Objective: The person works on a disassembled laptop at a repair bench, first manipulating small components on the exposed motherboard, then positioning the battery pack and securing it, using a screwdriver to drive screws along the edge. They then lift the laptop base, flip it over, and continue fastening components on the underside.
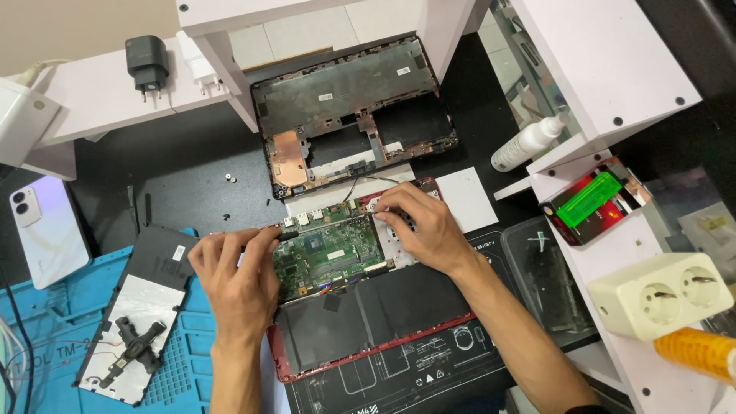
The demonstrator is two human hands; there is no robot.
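Hands of one person work over an opened red laptop (368, 337) lying at the centre bottom of the frame, seen from above on a dark work mat (192, 180). The left hand (238, 280), left of centre, is curled around a thin black-handled tool (285, 235) whose tip points right, reaching the top left edge of the green circuit board (330, 253) inside the laptop. The right hand (418, 226), just right of centre, rests palm down on the upper right part of the laptop, its fingers bent and pressing near the board's top right corner; it grasps nothing that can be seen. A flat black battery (376, 310) fills the laptop's lower half, just below the board.

Above the hands, in the upper centre, lies a detached laptop bottom cover (349, 107), its inside facing up. At lower left, a dark panel (142, 307) with a small black part on it lies on a blue mat (61, 322). A white phone (42, 230) lies face down at the left edge. A black plug adapter (147, 65) sits on a white shelf at upper left. At right are a white spray bottle (529, 142), a green and red box (594, 201) and a cream double socket (663, 295).
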